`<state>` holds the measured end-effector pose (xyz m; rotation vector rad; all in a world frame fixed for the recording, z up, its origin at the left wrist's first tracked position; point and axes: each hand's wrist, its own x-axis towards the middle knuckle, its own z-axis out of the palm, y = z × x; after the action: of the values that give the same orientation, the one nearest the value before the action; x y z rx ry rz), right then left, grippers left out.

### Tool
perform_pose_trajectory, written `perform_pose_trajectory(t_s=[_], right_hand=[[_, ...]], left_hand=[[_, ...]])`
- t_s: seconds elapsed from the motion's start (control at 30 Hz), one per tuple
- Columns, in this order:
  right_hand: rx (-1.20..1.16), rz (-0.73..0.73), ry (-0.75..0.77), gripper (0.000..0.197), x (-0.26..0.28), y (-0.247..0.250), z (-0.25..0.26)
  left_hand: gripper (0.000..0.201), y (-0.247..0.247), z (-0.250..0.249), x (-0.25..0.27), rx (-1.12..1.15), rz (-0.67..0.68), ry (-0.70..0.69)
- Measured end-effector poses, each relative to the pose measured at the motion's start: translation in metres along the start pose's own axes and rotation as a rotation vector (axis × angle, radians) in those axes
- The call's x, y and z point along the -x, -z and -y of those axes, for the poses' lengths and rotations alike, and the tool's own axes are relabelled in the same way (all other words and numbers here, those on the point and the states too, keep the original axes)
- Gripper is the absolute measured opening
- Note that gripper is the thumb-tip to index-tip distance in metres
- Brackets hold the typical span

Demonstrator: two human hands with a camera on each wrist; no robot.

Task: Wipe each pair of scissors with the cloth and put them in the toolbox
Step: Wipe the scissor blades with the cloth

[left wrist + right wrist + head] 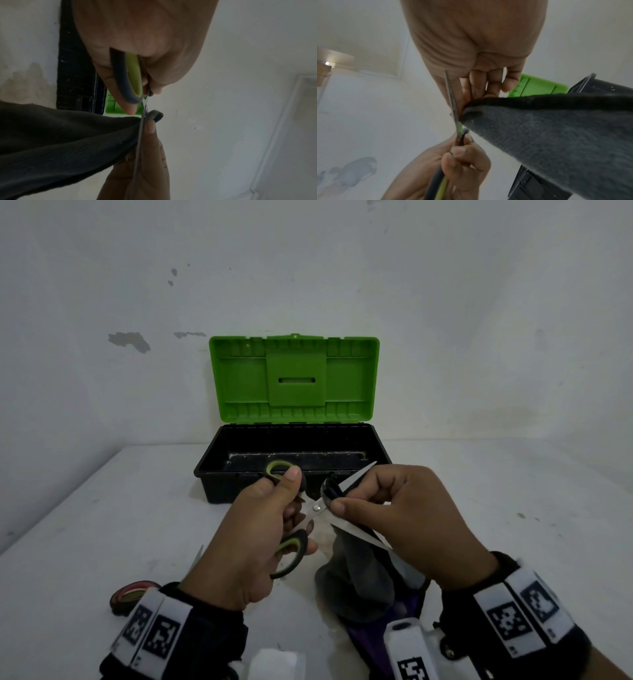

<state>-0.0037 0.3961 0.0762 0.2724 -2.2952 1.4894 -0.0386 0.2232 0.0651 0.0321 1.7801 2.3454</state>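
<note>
While held above the table (102, 508) just near of the toolbox (342, 440), the scissors (317, 508) are spread open. Left hand (253, 535) grips the green-black handles. Right hand (404, 515) pinches the grey cloth (356, 577) round one blade. Toolbox lid stands raised; tape roll (132, 594) near-left.

We count one toolbox (294, 463), one pair of green-handled scissors (317, 508), one grey cloth (356, 573), one tape roll (132, 594) and two hands.

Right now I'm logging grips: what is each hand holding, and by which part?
Left hand grips the scissors by their handles; right hand pinches the grey cloth around a blade.
</note>
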Motion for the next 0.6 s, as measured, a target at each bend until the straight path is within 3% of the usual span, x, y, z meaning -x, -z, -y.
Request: perform_pose_trajectory(t_s=[0.13,0.27,0.47,0.6], right_hand=[[0.031,-0.034,0.008,0.022,0.0,0.0,0.002],[0.004,-0.19,-0.016,0.019,-0.004,0.004,-0.004],[0.01,-0.138,-0.004,0.021,0.001,-0.003,-0.003],[-0.077,-0.228,-0.045,0.018,-0.004,0.002,-0.01]], left_hand=[[0.027,-0.002,0.001,-0.001,0.003,0.024,-0.014],[0.027,0.0,0.0,-0.002,0.021,0.028,-0.001],[0.027,0.003,0.001,-0.001,0.03,0.025,0.014],[0.029,0.004,0.002,-0.002,0.019,0.016,-0.002]])
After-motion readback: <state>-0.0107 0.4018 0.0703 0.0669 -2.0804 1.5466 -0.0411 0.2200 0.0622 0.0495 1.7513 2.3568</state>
